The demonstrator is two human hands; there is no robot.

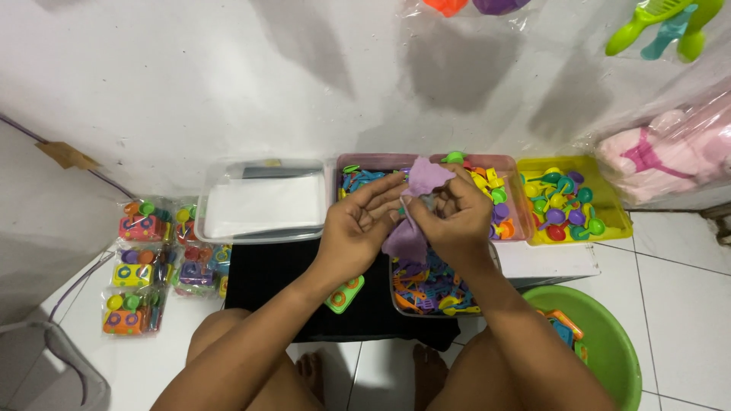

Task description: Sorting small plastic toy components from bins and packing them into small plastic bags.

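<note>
Bare knees and feet frame the bottom, with a green basin holding a few toys beside the right leg. Above a black mat, the left hand is open, palm up, fingers spread, touching a purple cloth. The right hand pinches that cloth near its top. Beneath the hands sits a clear tray of small plastic toys; a yellow tray of spoons lies to the right, and packed toy bags lie left.

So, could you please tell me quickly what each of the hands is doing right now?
Left hand: open, palm up, fingertips touching the purple toy piece.
Right hand: closed on the purple toy piece.
</note>
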